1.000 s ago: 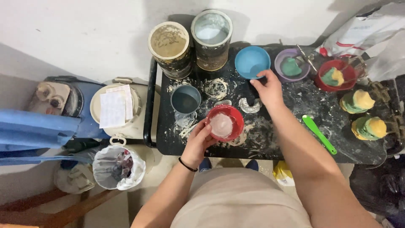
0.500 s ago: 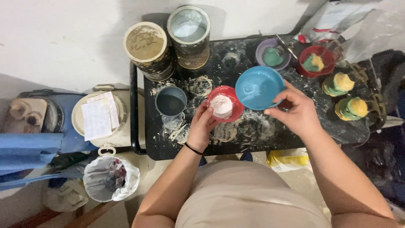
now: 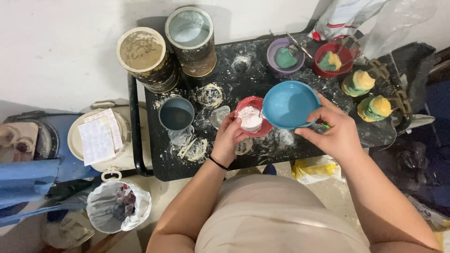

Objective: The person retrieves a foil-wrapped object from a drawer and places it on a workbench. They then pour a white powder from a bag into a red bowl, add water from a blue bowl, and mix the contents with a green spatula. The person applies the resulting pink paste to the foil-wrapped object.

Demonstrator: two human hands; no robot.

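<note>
Here, over spattered black worktop [image 3: 300,145]: right hand [image 3: 335,133] grips empty round blue plastic bowl [image 3: 289,104] by rim, raised, tilted. Small red bowl of white powder [image 3: 251,117] sits at its nine o'clock, rims overlapping, clasped by left hand [image 3: 228,138].

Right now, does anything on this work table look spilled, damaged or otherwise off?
Yes: the black tabletop is smeared with dried whitish rings and splashes, mostly around the grey cup of liquid. The left hand holds a red bowl of white powder; the right hand holds an empty blue bowl. Nothing looks tipped or broken.
</note>
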